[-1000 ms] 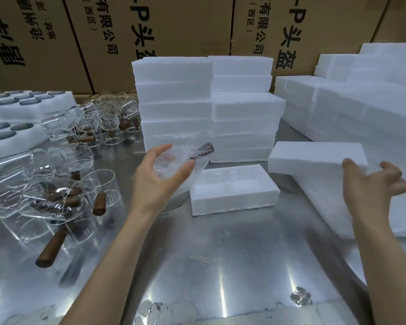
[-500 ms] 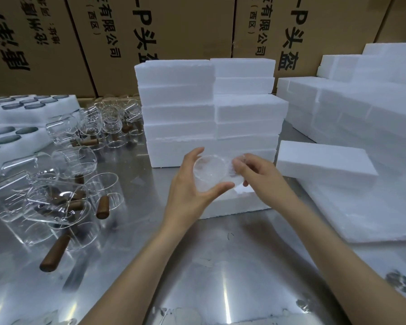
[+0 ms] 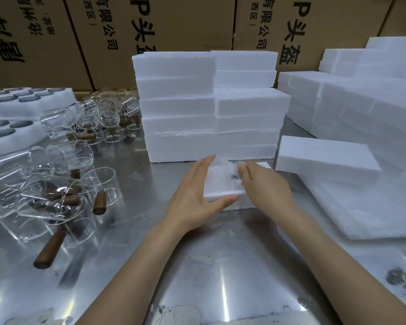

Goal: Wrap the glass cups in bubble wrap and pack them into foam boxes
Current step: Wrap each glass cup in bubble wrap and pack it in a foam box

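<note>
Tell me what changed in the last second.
The wrapped cup went from the left hand down into the open foam box; the right hand swung in from the right to meet it. The foam stacks and loose cups stayed put.

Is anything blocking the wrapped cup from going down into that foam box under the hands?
Nothing visible does. The wrapped cup already sits in the open foam box, with the left hand and right hand on either side. The lid lies apart to the right.
</note>
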Demonstrator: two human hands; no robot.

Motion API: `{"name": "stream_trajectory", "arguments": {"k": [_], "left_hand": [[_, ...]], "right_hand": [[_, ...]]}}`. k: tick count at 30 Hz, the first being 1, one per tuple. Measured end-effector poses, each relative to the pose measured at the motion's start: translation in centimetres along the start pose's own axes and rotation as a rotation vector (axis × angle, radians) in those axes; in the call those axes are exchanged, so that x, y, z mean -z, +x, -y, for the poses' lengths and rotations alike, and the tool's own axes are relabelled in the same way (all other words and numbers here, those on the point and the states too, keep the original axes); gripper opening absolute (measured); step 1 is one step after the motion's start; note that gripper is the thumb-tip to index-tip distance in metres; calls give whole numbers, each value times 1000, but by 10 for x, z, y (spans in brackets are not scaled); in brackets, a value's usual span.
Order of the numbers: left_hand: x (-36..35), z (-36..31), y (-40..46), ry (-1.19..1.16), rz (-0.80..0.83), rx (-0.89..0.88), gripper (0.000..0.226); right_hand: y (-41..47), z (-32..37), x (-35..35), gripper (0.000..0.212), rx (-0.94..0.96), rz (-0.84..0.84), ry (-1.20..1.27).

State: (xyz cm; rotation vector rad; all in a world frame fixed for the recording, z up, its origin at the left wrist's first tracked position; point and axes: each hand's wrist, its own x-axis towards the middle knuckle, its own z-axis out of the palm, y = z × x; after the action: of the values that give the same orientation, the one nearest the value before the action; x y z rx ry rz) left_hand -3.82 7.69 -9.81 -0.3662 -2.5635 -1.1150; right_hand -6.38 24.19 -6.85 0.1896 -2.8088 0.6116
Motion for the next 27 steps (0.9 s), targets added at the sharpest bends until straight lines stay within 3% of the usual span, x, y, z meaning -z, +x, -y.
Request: {"name": "stream_trajectory", "arguments": {"k": [4,7,9,11,13,14,16,19,22,27], "left_hand": [[-1,2,2,30,-15,-18,71],[-1,1,2,61,5,-14,74],[1,1,1,66,22,-9,81],[2,2,0,53,38,-20,88],[3,3,-1,19,37,-20,95],[4,3,-1,-8,35,-3,100],[3,6,0,-61,44,46,112],[4,10,0,-57,75,64,114],[6,12,0,-49,67,51,108],[8,13,0,-57,66,45,100]], "right_hand": [[-1,3,-4,34,-4,-27,-76],[-3,3,-7,23,45,-81,-111],[-3,2,-1,23,44,-145,40],[-3,-5,13,20,71,-353,212],[-3,-22,28,26,90,-549,131],[-3,-31,34,36,35,-538,32],[-7,-49,39,61,-151,-310,-152],[-7,-65,40,76,-281,-130,-244],[-4,-69,40,72,-284,-159,-264],[-1,-72,38,50,-239,-361,-228]]}}
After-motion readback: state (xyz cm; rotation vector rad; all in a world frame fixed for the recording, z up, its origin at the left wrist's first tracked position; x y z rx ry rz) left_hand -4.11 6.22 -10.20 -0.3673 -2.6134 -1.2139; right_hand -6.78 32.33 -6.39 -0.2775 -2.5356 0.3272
